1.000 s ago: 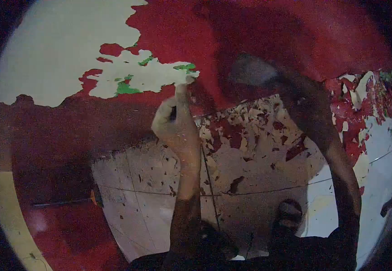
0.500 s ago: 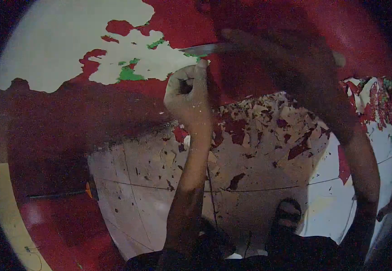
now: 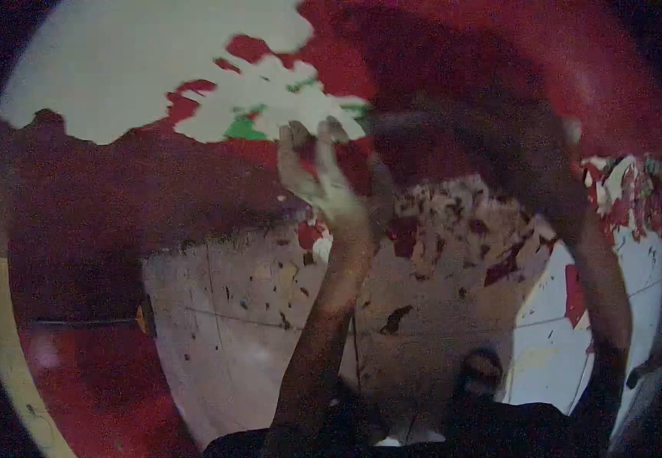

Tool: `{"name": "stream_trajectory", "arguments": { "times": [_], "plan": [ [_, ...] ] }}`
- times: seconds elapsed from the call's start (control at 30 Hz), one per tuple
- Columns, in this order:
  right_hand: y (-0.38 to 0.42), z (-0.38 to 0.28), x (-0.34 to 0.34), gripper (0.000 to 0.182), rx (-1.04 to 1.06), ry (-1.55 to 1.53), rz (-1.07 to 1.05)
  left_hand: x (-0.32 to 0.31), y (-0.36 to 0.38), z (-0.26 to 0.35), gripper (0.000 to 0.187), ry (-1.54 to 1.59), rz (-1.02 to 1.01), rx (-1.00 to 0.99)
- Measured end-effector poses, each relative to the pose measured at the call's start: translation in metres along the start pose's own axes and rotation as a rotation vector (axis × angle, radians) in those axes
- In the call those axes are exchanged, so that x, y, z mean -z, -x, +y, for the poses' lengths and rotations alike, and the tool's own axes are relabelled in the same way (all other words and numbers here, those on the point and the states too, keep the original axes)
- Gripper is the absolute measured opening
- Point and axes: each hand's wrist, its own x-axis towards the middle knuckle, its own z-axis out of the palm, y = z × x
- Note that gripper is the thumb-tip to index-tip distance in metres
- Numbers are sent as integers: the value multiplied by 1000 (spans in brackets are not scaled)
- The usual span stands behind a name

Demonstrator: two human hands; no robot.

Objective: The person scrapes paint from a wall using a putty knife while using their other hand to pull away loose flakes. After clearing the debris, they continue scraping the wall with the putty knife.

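Note:
My left hand is raised to the wall with its fingers apart. Its fingertips are right at the lower edge of the pale bare patch, where red paint has come off. Green bits show within that patch. In deep shadow to the right, my right hand is closed on a flat metal blade, blurred and dim against the red wall. The blade points left, toward the patch edge. Its handle is hidden in the shadowed hand.
Paint flakes litter the tiled floor below the wall. More peeled scraps lie at the far right. A thin dark rod with an orange end is at the left. A sandalled foot stands on the floor.
My left hand has gone from a closed pinch at the paint edge to spread fingers. The blade has drawn back to the right. The view has shifted slightly.

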Motion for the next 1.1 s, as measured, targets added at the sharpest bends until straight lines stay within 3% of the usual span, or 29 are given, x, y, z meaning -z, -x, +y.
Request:
{"name": "stream_trajectory", "arguments": {
  "times": [0.13,0.17,0.23,0.27,0.3,0.37,0.43,0.47,0.57,0.6,0.7,0.73,0.83,0.93,1.03,1.1],
  "plan": [
    [48,-9,-8,41,-412,-464,7,-13,18,1,58,-203,-285,-109],
    [63,-16,-23,40,-566,-1047,246,-15,28,-5,57,-152,-344,-158],
    [81,-22,-16,39,-729,-1181,227,-25,65,-24,54,-51,-472,-261],
    [85,-24,-2,39,-735,-711,-2,-32,84,-32,53,-1,-539,-315],
    [89,-29,1,37,-692,-768,46,-38,95,-36,53,50,-609,-372],
    [93,-38,1,34,-606,-879,134,-29,80,-29,49,221,-736,-270],
    [80,-46,18,36,-717,-899,-47,19,37,-8,44,466,-843,48],
    [74,-53,24,37,-773,-906,-141,26,34,-4,42,612,-703,151],
    [60,-77,12,42,-607,-1127,15,47,34,10,34,836,-423,425],
    [47,-92,19,36,-697,-1211,-15,52,34,12,28,785,-432,497],
    [53,-107,0,41,-715,-1433,-10,76,14,28,31,964,-491,824],
    [49,-113,-2,40,-799,-1317,-63,82,9,32,34,1081,-520,953],
    [57,-116,-2,34,-636,-1088,-150,80,18,20,35,999,-521,910],
    [38,-103,33,35,-543,-722,-79,82,15,27,39,1127,-440,921],
    [-7,-82,94,40,-420,-286,55,78,5,24,49,1372,-78,795],
    [-47,-66,134,43,-322,-55,-24,83,-7,-1,57,999,-26,640]
  ]
}}
